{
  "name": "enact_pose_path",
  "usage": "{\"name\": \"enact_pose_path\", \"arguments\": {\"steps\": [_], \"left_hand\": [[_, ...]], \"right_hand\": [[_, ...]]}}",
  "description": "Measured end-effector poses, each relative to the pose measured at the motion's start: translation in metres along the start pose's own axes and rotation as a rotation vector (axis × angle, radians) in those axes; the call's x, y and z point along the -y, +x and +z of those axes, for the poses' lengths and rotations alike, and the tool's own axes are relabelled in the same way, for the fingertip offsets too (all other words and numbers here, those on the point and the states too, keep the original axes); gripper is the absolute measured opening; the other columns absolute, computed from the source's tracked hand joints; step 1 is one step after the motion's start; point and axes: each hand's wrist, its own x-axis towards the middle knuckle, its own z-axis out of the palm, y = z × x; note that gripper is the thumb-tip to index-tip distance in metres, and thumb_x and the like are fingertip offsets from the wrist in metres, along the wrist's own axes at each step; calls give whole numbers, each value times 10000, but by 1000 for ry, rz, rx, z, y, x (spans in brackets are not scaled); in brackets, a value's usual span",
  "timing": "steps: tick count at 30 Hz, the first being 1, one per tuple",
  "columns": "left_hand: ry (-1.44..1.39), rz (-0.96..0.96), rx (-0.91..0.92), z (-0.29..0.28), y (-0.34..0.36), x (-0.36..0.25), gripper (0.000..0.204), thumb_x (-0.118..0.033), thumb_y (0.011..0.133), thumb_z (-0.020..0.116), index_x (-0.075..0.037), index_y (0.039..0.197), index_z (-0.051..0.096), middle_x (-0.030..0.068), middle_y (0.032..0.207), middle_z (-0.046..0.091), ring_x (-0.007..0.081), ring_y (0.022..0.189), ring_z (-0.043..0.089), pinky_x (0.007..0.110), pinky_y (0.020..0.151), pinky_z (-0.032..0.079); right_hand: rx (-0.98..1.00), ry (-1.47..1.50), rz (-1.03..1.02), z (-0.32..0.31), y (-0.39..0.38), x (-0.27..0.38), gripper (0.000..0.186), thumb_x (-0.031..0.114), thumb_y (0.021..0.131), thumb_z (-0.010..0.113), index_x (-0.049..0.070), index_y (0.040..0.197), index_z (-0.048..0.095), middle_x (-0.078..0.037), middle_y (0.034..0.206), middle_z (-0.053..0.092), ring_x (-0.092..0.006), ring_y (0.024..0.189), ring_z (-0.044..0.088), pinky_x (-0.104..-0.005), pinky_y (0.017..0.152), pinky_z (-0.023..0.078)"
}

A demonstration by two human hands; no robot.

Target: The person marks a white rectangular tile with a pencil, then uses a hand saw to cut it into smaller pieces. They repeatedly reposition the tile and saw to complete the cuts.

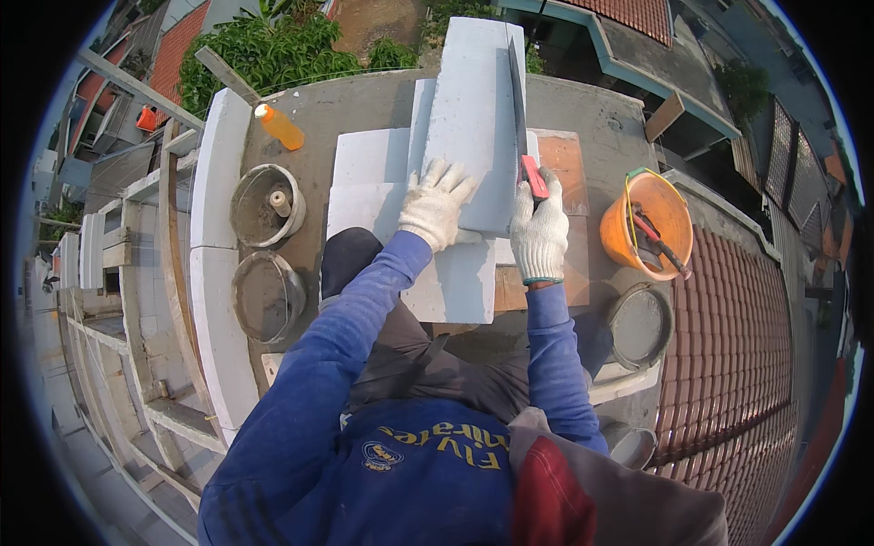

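A long pale lightweight concrete block (472, 91) lies in front of me on top of other white blocks (371, 159). My left hand (437, 205), in a white knitted glove, rests flat on the block's near left part with its fingers spread. A matching glove covers my right hand (540, 227), whose fingers wrap round the red handle of a hand saw (533, 179). The saw's dark blade points away from me along the block's right side. From this angle I cannot tell whether its teeth are in the block.
Two buckets (266, 206) with grey residue and an orange bottle (279, 127) stand left. A white block wall (218, 273) borders that side. At right are an orange bucket (628, 196) holding tools, a round grey tub (641, 325) and a tiled roof (728, 337) beyond the edge.
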Motion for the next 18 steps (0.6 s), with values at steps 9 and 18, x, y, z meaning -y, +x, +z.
{"name": "enact_pose_path", "arguments": {"steps": [9,18], "left_hand": [[-224,-160,-21,-2,27,10,960,-678,948,872,-193,1735,614,120,1842,495,424,1658,506,625,1366,422],[-470,-768,-46,-2,76,1,1091,-736,1097,684,-173,1922,247,338,1749,540,483,1537,664,593,1204,603]], "right_hand": [[19,-6,24,3,12,7,544,331,1207,670,65,1677,608,-321,1355,820,-504,1253,813,-558,1070,626],[33,-24,39,-27,-63,0,550,322,1232,654,101,1725,550,-183,1007,852,-312,826,847,-449,793,663]]}}
